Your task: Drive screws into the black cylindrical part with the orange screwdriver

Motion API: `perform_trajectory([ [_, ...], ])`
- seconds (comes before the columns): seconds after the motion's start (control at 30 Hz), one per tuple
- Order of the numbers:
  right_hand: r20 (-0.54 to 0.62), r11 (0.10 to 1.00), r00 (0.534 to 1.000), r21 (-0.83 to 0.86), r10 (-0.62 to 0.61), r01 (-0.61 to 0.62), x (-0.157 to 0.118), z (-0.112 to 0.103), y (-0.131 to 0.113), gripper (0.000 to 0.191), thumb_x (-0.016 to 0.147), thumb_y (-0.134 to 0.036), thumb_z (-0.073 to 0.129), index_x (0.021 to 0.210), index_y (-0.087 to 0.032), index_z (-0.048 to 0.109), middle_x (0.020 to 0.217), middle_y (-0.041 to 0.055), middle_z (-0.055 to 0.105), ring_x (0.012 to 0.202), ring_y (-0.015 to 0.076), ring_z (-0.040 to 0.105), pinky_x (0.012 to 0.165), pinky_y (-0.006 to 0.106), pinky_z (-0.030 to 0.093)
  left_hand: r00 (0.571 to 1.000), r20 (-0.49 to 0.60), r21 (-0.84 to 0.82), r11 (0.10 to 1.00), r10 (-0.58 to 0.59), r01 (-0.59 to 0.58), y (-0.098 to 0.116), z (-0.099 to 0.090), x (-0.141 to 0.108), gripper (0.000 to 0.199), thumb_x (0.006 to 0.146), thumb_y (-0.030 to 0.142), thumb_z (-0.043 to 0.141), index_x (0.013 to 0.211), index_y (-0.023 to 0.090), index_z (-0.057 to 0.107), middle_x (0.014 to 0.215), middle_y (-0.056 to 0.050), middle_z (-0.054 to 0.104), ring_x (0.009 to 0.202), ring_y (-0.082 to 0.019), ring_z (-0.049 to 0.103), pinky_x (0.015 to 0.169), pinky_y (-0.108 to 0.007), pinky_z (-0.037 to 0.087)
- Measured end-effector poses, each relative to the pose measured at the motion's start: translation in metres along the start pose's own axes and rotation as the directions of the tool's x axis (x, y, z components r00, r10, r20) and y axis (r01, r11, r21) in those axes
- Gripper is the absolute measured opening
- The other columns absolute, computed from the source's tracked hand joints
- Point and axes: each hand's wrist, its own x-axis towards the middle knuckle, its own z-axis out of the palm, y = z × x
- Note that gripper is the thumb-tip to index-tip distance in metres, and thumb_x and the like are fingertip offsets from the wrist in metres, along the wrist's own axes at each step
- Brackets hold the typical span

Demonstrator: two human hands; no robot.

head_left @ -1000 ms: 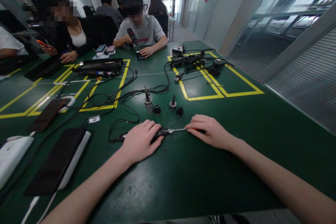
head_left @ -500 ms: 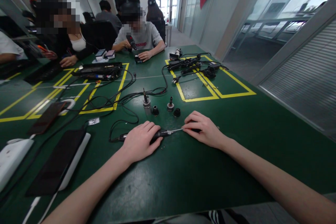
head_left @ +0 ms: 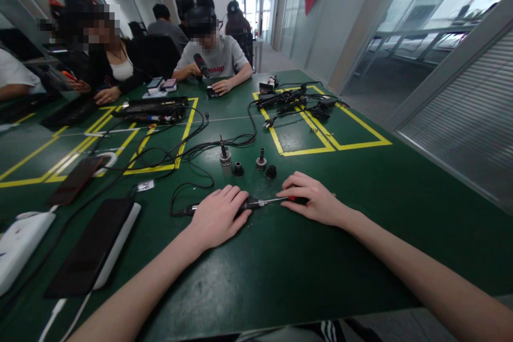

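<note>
We held a black corded tool (head_left: 252,203) in our left hand (head_left: 218,216), palm down, with the fingers wrapped over its barrel. The tool lay lengthwise across our front on the green tabletop (head_left: 256,278), its metal nose directed to the right. A thin black cord (head_left: 171,202) ran from its opposite end and curved toward the far side. The fingers of our right hand (head_left: 315,200) were pinched around a red part (head_left: 292,198), mostly concealed by the hand. A slim metal shaft (head_left: 274,200) spanned the space between the nose and these fingers; we could not tell to which side it was fixed.

Beyond our hands, four small components stood near one another: a tall metal fitting (head_left: 225,157), a black collar (head_left: 238,170), a shorter metal fitting (head_left: 261,161) and a second black collar (head_left: 271,172), the last nearest our right hand. Left of our left forearm we had a dark slab (head_left: 90,248) and a white power strip (head_left: 24,248). Across from us, a co-worker (head_left: 230,56) held a black power tool (head_left: 201,64).
</note>
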Motion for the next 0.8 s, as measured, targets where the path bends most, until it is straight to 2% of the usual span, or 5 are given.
perform_trajectory([
  [0.13,0.026,0.994,0.999,0.103,0.038,-0.040,-0.002,-0.011,-0.002,0.035,0.094,-0.016,0.062,0.128,-0.023,0.071,0.115,0.0116,0.071,0.104,0.0258,0.068,0.088,0.043,0.060,1.000,-0.015,-0.037,0.999,-0.013,0.013,-0.001,0.000,0.000,0.024,0.102,0.037,0.053,0.117,0.020,0.062,0.106,-0.007,0.069,0.097,-0.024,0.064,0.085,-0.037,0.055],
  [0.27,0.044,0.986,0.992,0.117,0.118,-0.122,-0.007,-0.022,0.006,0.048,0.087,-0.018,0.067,0.135,-0.024,0.067,0.125,0.0121,0.068,0.113,0.0282,0.068,0.096,0.047,0.059,1.000,-0.023,-0.058,0.998,-0.016,0.015,-0.001,-0.001,-0.001,0.025,0.101,0.037,0.054,0.117,0.020,0.063,0.105,-0.007,0.069,0.097,-0.025,0.065,0.083,-0.038,0.056],
  [0.3,0.055,0.985,0.990,0.107,0.132,-0.137,-0.008,-0.024,0.008,0.047,0.085,-0.020,0.069,0.132,-0.024,0.069,0.125,0.0123,0.068,0.113,0.0288,0.068,0.097,0.047,0.059,1.000,-0.021,-0.058,0.998,-0.017,0.016,-0.001,-0.001,-0.001,0.025,0.101,0.037,0.055,0.116,0.019,0.063,0.105,-0.007,0.069,0.096,-0.025,0.065,0.083,-0.038,0.056],
  [0.47,0.105,0.986,0.985,0.083,0.137,-0.146,-0.010,-0.026,0.016,0.013,0.088,-0.023,0.071,0.099,-0.021,0.077,0.110,0.0113,0.073,0.101,0.0272,0.069,0.090,0.046,0.059,1.000,-0.018,-0.057,0.998,-0.018,0.017,-0.001,-0.003,-0.001,0.024,0.101,0.037,0.056,0.115,0.019,0.064,0.103,-0.007,0.070,0.094,-0.024,0.065,0.082,-0.037,0.056],
  [0.8,0.045,0.977,0.990,0.160,0.136,-0.142,-0.011,-0.018,0.022,0.009,0.094,-0.029,0.069,0.094,-0.022,0.075,0.099,0.0091,0.074,0.093,0.0247,0.069,0.082,0.041,0.059,0.996,-0.092,-0.082,0.997,-0.020,0.012,-0.003,0.001,-0.004,0.025,0.097,0.038,0.062,0.113,0.020,0.067,0.100,-0.006,0.073,0.092,-0.024,0.067,0.077,-0.037,0.055],
])
